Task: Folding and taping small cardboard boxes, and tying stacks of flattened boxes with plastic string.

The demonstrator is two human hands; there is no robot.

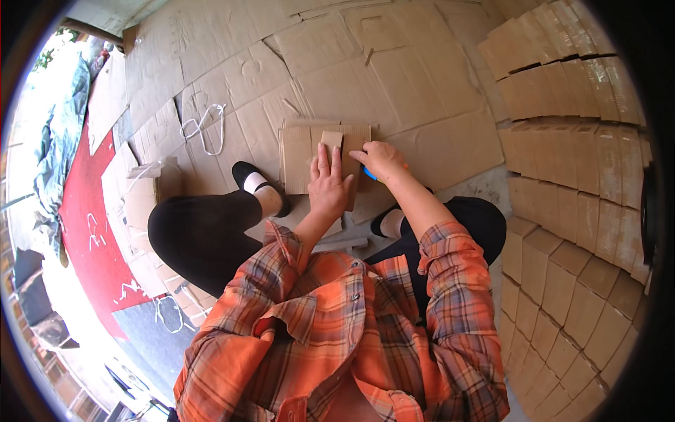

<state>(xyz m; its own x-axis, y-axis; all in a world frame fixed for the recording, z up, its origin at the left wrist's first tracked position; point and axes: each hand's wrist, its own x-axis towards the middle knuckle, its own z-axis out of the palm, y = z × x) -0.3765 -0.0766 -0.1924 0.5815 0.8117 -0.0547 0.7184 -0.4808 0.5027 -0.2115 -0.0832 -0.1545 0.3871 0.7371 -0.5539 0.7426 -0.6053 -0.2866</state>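
Observation:
A piece of flat cardboard [295, 158] lies in front of me between my feet. On top of it is a narrow cardboard strip [332, 138]. My left hand [329, 188] rests on the strip and cardboard with its fingers stretched out, pressing rather than gripping. Just to its right, my right hand [382, 159] is closed around a small blue object [368, 173], mostly hidden under the palm, so its kind does not show. The thumb and fingertips of that hand are close to the cardboard's right edge.
Flattened cardboard sheets [337, 70] cover the floor ahead. Stacked cardboard boxes [555, 162] rise along my right. White string [207, 130] lies ahead on the left. A small carton [144, 193] stands by my left knee, with red flooring [88, 211] beyond.

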